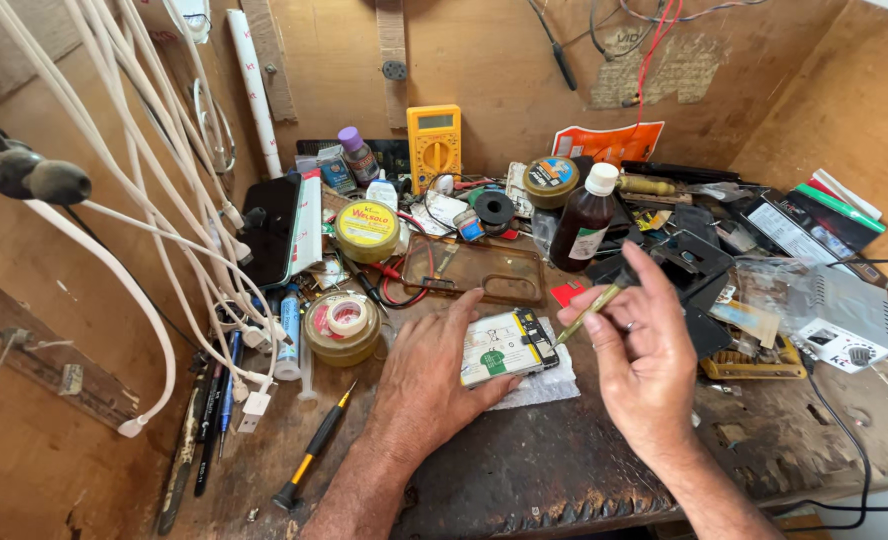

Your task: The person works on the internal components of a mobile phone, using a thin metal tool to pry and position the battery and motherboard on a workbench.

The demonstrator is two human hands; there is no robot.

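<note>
Open room on the bench [524, 470] lies only along its near edge, between and below the two forearms, where bare dark wood shows. To the left, a black-and-yellow screwdriver [314, 452] lies aslant and a bundle of white cables [164, 230] hangs down across the approach from that side. Directly behind the opened phone [509, 345], a clear brown phone cover [484, 270] and a dark bottle with a white cap [584, 220] block the way forward. A tape tin [342, 325] crowds the left hand [434, 375]. Right of the right hand [639, 350], flat black parts [699, 265] and a brown tray [754, 365] stand close, leaving little passage.
</note>
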